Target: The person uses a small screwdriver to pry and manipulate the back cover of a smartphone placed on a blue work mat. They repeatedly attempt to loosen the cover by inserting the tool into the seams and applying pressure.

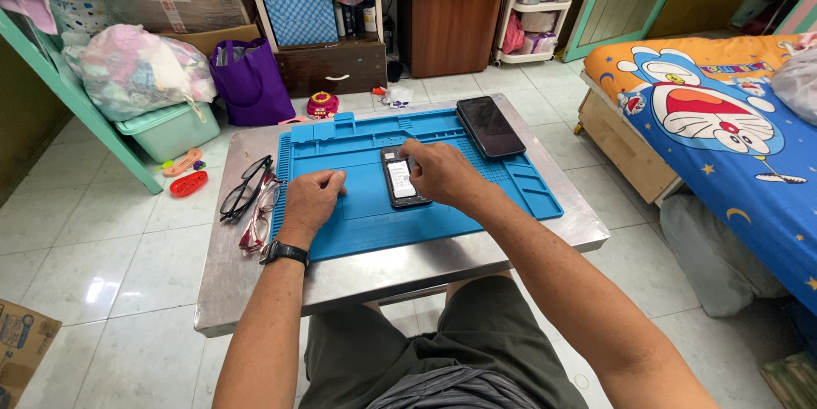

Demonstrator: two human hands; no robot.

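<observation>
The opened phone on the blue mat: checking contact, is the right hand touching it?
Touching. The head view shows the right hand lying over the opened phone.
</observation>
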